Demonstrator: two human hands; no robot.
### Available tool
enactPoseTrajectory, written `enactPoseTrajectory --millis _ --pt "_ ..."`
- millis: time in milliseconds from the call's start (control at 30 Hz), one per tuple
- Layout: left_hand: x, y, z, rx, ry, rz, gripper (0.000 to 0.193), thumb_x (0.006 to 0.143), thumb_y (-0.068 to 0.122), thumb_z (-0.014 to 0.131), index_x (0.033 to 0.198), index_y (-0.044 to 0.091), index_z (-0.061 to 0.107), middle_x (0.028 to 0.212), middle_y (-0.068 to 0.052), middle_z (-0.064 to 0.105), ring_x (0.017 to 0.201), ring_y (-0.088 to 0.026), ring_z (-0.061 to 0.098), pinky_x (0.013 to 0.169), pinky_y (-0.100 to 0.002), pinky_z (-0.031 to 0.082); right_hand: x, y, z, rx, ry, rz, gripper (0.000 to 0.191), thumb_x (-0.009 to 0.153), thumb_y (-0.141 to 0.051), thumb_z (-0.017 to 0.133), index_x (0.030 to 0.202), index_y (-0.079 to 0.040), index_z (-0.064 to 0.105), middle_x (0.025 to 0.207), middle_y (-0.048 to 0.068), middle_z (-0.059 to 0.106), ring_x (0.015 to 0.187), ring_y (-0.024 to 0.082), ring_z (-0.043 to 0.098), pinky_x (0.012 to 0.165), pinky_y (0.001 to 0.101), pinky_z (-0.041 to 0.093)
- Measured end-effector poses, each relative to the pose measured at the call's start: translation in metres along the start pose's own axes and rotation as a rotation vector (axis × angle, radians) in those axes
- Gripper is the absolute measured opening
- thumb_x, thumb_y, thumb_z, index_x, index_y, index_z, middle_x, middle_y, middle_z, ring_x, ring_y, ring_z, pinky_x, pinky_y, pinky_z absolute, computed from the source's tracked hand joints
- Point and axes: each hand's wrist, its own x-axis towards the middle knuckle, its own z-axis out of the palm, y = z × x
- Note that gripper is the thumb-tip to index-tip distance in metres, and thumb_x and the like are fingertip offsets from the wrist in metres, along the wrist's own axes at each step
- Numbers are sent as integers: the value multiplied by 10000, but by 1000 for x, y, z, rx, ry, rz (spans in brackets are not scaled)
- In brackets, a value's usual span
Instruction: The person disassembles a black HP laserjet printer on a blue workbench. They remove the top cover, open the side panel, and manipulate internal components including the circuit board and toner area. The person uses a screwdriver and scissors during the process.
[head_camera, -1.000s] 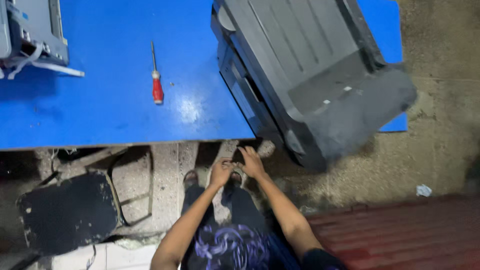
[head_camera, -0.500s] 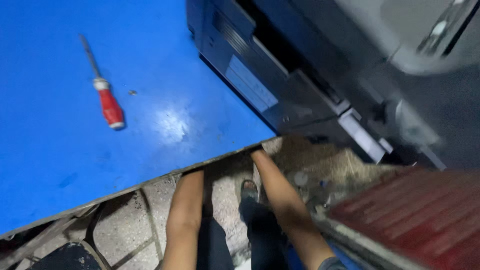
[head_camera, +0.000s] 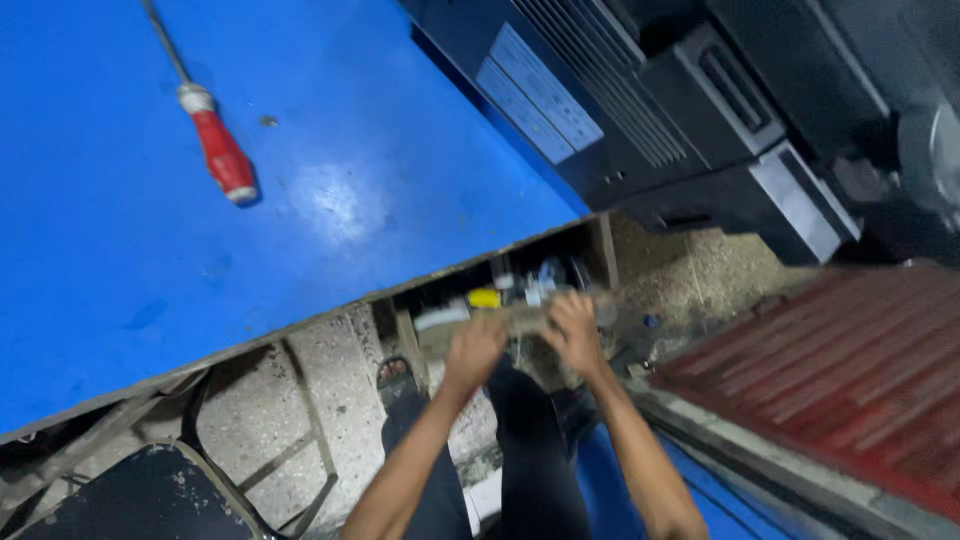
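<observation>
Both my hands reach under the front edge of the blue table (head_camera: 340, 210). My left hand (head_camera: 474, 347) and my right hand (head_camera: 573, 331) grip the front rim of a shallow wooden drawer (head_camera: 521, 319) that sticks out from under the tabletop. Inside the drawer I see a small yellow object (head_camera: 484, 298) and some pale small parts (head_camera: 532, 289), blurred. My dark-trousered legs and a sandalled foot (head_camera: 394, 375) are below the hands.
A red-handled screwdriver (head_camera: 222, 156) lies on the table at upper left. A large black machine (head_camera: 660, 110) overhangs the table's right end. A red ribbed panel (head_camera: 840, 370) lies at lower right, a black seat (head_camera: 130, 497) at lower left.
The view has swung closer to the table edge. My hands have risen from near my knees to the drawer under the tabletop, and the drawer's contents now show.
</observation>
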Motion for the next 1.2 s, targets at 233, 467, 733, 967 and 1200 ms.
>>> enactPoseTrajectory --millis 233,467,733,967,1200 --pt "-52 23 68 -41 86 2 323 770 145 651 1082 121 730 1164 -85 679 1105 -301 622 946 -465 497 -54 2 0 76 -295 152 301 569 -53 767 840 -12 643 979 127 669 1016 370 616 861 451 469" --pt "-52 17 64 -10 5 -83 238 810 129 653 1031 93 734 1025 -91 679 954 -288 643 775 -405 556 -45 14 26 120 -294 272 292 883 -131 708 1168 -67 708 1126 166 707 1073 393 675 897 462 542" --pt "-48 14 23 -177 33 -57 218 688 28 660 886 95 722 919 -49 672 884 -279 631 741 -414 548 8 -2 88 165 -94 320 974 784 -325 892 1459 108 339 1306 326 543 1218 486 530 1019 571 440" --pt "-41 15 13 -203 -20 -98 219 656 11 667 854 96 708 887 -41 665 895 -269 631 748 -424 540 30 -33 68 475 -57 486 769 758 -167 752 1424 -35 391 1263 211 563 1177 391 571 966 479 506" --pt "-38 14 3 -190 -43 -78 233 644 14 686 858 103 706 916 -53 662 929 -285 627 761 -428 544 72 -34 55 -138 -53 280 382 819 -100 681 1196 -44 653 1195 192 607 1179 412 556 921 514 484"
